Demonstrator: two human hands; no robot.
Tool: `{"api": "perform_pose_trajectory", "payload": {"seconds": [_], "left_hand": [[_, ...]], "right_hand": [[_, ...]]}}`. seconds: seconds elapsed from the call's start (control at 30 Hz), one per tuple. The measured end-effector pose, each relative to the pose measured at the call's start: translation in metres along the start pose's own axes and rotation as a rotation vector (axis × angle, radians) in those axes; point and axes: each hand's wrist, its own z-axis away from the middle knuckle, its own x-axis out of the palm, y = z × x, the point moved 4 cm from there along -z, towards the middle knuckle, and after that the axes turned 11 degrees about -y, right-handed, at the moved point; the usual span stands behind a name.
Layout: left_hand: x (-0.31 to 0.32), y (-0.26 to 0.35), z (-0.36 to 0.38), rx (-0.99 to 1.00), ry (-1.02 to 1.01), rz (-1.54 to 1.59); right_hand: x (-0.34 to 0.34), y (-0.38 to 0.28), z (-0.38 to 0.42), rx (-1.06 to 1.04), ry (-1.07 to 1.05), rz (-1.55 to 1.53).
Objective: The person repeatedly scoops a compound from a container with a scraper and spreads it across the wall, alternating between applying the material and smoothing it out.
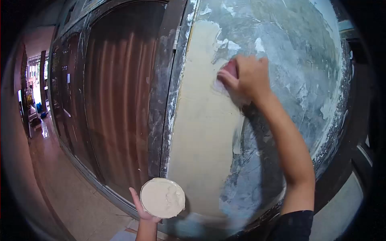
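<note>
My right hand (252,77) is closed around a red-handled putty knife (230,68), slightly blurred, at the wall. Its blade appears to lie against the surface, at the right edge of a wide upright band of cream putty (205,132). Bare grey-blue wall (293,76) with white patches continues to the right of that band. Low in the view, my left hand (141,209) supports a round tub (183,205) filled with cream putty, its thumb stretched up along the side. Most of its fingers are hidden behind the tub.
A dark wooden door frame (161,88) with a hinge borders the putty band on the left, beside a brown curtained glass panel (116,104). A tiled floor (76,193) leads away to a bright opening at far left. Dark panelling (358,140) stands at right.
</note>
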Motion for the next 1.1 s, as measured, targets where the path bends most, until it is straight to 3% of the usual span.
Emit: {"api": "perform_pose_trajectory", "payload": {"seconds": [0.03, 0.1, 0.13, 0.2, 0.3, 0.33, 0.4, 0.43, 0.5, 0.53, 0.6, 0.67, 0.7, 0.77, 0.83, 0.87, 0.9, 0.97, 1.03, 1.1], "left_hand": [[0.004, 0.0, 0.0, -0.003, -0.001, 0.0], [0.018, 0.003, 0.0, 0.0, -0.053, 0.08], [0.021, 0.004, 0.0, 0.009, -0.08, 0.092], [0.006, 0.003, -0.001, 0.008, -0.037, 0.055], [0.0, 0.005, 0.001, 0.024, -0.002, -0.001], [0.005, 0.006, 0.001, 0.019, -0.003, 0.041], [0.009, 0.007, 0.0, 0.006, 0.001, 0.08], [0.01, 0.006, -0.001, 0.017, 0.006, 0.08], [0.009, 0.007, -0.001, 0.028, 0.015, 0.076], [0.008, 0.008, -0.001, 0.039, 0.02, 0.066], [0.01, 0.01, 0.002, 0.061, -0.003, 0.114], [0.009, 0.011, 0.003, 0.051, 0.011, 0.041], [0.008, 0.013, 0.004, 0.046, -0.008, 0.023], [0.003, 0.012, 0.002, 0.042, -0.032, 0.03], [0.003, 0.01, 0.001, 0.021, -0.057, 0.028], [0.003, 0.009, -0.002, 0.026, -0.016, 0.051], [0.003, 0.008, -0.002, 0.031, 0.026, 0.073], [0.005, 0.006, -0.001, 0.04, 0.034, 0.069], [0.004, 0.006, 0.0, 0.047, 0.105, 0.202], [0.007, 0.007, 0.001, 0.042, 0.022, 0.102]], "right_hand": [[-0.01, 0.018, -0.017, 0.194, -0.024, 0.027], [-0.02, 0.048, -0.029, 0.389, 0.135, 0.03], [-0.019, 0.047, -0.026, 0.391, 0.136, 0.029], [-0.016, 0.035, -0.014, 0.311, 0.022, -0.107], [-0.002, -0.032, 0.031, -0.103, -0.159, -0.196], [-0.002, -0.03, 0.027, -0.107, -0.156, -0.198], [-0.002, -0.01, 0.012, 0.063, -0.137, -0.1], [-0.01, 0.014, -0.004, 0.219, -0.001, 0.071], [-0.023, 0.058, -0.02, 0.474, 0.122, 0.077], [-0.023, 0.059, -0.017, 0.478, 0.121, 0.075], [-0.025, 0.047, -0.005, 0.321, 0.124, 0.055], [-0.023, -0.005, 0.025, 0.113, -0.129, -0.13], [-0.019, -0.03, 0.046, -0.064, -0.161, -0.091], [-0.002, -0.042, 0.06, -0.205, -0.163, -0.076], [-0.008, -0.005, 0.027, 0.01, 0.024, -0.006], [-0.015, 0.02, 0.008, 0.209, -0.024, 0.086], [-0.015, 0.037, 0.001, 0.211, -0.025, 0.086], [-0.022, 0.064, -0.001, 0.329, 0.193, 0.009], [-0.021, 0.034, 0.018, 0.149, 0.059, -0.005], [-0.023, -0.024, 0.057, -0.106, -0.192, -0.157]]}}
